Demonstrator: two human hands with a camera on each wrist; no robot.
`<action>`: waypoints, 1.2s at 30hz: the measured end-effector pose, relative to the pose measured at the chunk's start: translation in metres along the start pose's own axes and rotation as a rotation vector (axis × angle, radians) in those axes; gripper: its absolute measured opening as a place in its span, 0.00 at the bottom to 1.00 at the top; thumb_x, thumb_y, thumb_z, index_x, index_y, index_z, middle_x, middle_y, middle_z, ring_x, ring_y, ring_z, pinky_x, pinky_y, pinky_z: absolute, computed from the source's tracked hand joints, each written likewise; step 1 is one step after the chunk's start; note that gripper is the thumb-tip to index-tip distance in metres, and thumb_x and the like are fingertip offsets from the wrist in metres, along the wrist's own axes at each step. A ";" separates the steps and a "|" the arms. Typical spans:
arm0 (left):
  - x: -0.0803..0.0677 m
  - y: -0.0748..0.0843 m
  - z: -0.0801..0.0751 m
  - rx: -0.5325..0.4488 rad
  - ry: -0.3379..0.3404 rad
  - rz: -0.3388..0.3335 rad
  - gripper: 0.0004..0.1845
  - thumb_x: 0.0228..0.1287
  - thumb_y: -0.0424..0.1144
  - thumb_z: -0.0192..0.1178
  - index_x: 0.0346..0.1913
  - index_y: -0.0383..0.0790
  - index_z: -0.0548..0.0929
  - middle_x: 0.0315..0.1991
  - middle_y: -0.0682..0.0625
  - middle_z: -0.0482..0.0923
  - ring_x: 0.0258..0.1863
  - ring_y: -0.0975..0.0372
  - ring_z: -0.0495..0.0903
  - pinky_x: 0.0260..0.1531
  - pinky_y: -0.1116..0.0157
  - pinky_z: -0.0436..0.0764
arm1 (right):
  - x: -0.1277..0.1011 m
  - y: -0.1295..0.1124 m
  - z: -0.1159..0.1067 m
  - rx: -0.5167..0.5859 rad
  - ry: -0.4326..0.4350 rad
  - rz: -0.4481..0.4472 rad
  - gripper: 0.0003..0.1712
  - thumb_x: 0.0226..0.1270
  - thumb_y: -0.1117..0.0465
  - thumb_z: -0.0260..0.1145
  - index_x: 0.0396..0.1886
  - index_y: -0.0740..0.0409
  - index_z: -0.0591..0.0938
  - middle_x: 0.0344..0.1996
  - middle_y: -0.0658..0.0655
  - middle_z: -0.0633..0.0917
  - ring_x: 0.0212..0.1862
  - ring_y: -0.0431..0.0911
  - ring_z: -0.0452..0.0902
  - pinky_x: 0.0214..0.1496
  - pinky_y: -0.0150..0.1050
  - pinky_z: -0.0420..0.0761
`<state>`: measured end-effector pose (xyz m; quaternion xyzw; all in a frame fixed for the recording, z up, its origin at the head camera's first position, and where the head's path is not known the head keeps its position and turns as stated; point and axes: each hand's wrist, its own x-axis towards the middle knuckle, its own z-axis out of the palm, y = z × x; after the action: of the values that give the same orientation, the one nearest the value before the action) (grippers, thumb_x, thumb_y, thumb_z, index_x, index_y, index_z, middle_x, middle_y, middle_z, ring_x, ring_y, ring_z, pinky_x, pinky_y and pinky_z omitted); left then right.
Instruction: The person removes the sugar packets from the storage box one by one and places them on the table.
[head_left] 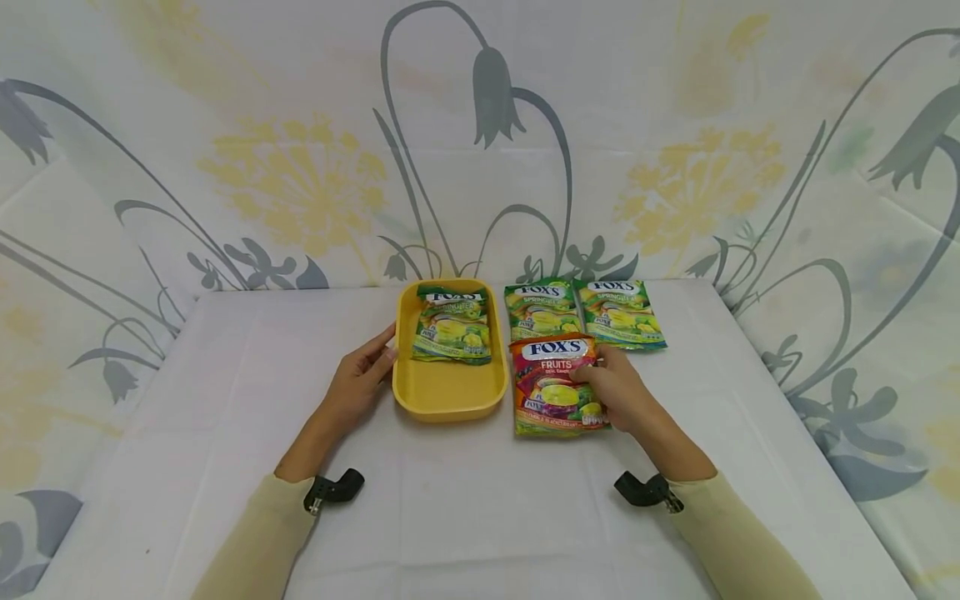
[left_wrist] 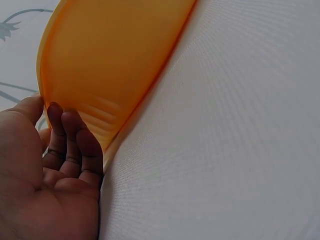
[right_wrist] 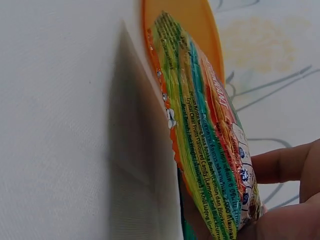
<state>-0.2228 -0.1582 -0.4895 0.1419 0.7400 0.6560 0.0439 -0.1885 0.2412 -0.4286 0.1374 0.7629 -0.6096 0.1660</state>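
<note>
My left hand (head_left: 358,379) holds the left side of a yellow plastic tray (head_left: 450,414); in the left wrist view its fingertips rest against the outer wall of the tray (left_wrist: 115,55). Inside the tray lies a green Fox's Spring Tea candy bag (head_left: 452,327). To the right of the tray, my right hand (head_left: 621,387) grips the right edge of a red Fox's Fruits candy bag (head_left: 558,387). In the right wrist view this candy bag (right_wrist: 205,140) is tilted, with a shadow on the cloth beside it.
Two more green candy bags lie side by side behind the red one, a left bag (head_left: 543,307) and a right bag (head_left: 619,313). A white cloth (head_left: 465,517) covers the table. Floral fabric (head_left: 480,200) rises behind and at both sides.
</note>
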 end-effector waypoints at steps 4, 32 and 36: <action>0.001 0.000 -0.001 -0.010 0.001 0.007 0.28 0.86 0.41 0.52 0.83 0.48 0.66 0.47 0.33 0.79 0.38 0.64 0.79 0.44 0.72 0.83 | 0.004 0.004 0.001 -0.025 -0.036 -0.007 0.40 0.78 0.61 0.62 0.81 0.66 0.56 0.71 0.69 0.69 0.67 0.62 0.74 0.62 0.49 0.85; 0.000 0.000 -0.001 -0.023 0.005 0.008 0.28 0.86 0.40 0.53 0.83 0.46 0.66 0.46 0.35 0.78 0.38 0.64 0.79 0.44 0.72 0.83 | -0.004 0.002 -0.019 -0.779 0.033 -0.170 0.30 0.73 0.45 0.71 0.49 0.72 0.81 0.37 0.62 0.86 0.37 0.52 0.78 0.34 0.41 0.79; 0.000 0.001 0.000 -0.025 0.004 0.004 0.28 0.86 0.40 0.53 0.83 0.46 0.66 0.46 0.35 0.78 0.38 0.64 0.78 0.43 0.72 0.83 | -0.008 -0.002 -0.019 -0.816 0.030 -0.176 0.29 0.73 0.46 0.71 0.46 0.73 0.82 0.35 0.61 0.86 0.35 0.51 0.77 0.33 0.40 0.78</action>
<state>-0.2229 -0.1582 -0.4885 0.1413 0.7317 0.6654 0.0429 -0.1834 0.2596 -0.4200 0.0033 0.9530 -0.2671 0.1429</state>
